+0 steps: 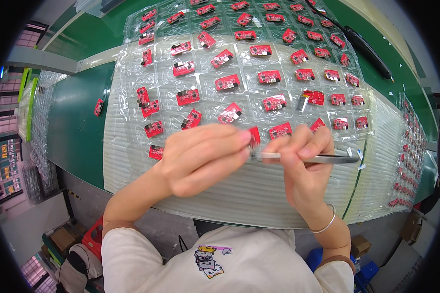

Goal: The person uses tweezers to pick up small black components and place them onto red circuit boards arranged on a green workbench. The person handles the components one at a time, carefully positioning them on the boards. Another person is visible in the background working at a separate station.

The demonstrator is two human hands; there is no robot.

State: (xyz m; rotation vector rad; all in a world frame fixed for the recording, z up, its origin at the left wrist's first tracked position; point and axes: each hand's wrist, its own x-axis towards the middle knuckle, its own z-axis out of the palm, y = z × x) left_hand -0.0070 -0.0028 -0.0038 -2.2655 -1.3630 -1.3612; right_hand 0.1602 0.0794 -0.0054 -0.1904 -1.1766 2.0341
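Note:
My left hand is closed, its fingertips pinched at the edge of a small red circuit board. The fingertips are smeared by motion and partly cover the board. Close by on the right, my right hand is closed around a pair of metal tweezers. They lie crosswise in the fingers, with a dark grey end sticking out to the right. Its thumb and fingertips come near the board; whether they touch it I cannot tell. Beyond both hands spreads a clear plastic blister tray with red boards in its pockets.
A black pen-like tool with a cord lies at the far right. One loose red board sits on the green table at left. Another filled clear tray stands at the right edge. White foam sheeting covers the near tabletop.

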